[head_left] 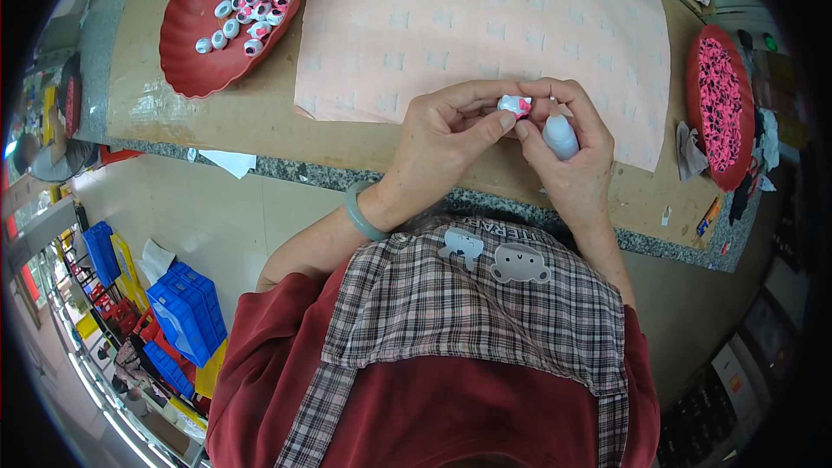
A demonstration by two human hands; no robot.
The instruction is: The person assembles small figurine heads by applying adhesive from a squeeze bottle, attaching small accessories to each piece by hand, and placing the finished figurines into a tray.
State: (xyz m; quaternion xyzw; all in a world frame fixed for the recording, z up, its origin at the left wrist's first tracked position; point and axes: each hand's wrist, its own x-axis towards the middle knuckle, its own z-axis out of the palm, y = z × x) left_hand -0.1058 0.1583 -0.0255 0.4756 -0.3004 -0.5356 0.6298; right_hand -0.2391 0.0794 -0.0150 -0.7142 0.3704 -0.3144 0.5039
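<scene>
At frame centre, above the desk (260,121) and pink sheet (451,26), our left hand (442,143) pinches a small white-and-pink piece (515,105); our right hand (568,152) wraps the white squeeze bottle (561,136). Gluing seems underway; steady nozzle aim comes next.

Left of the pink sheet (485,35) sits a red tray (186,43) of white pieces; blue crates (186,312) below the bench (260,121).
</scene>
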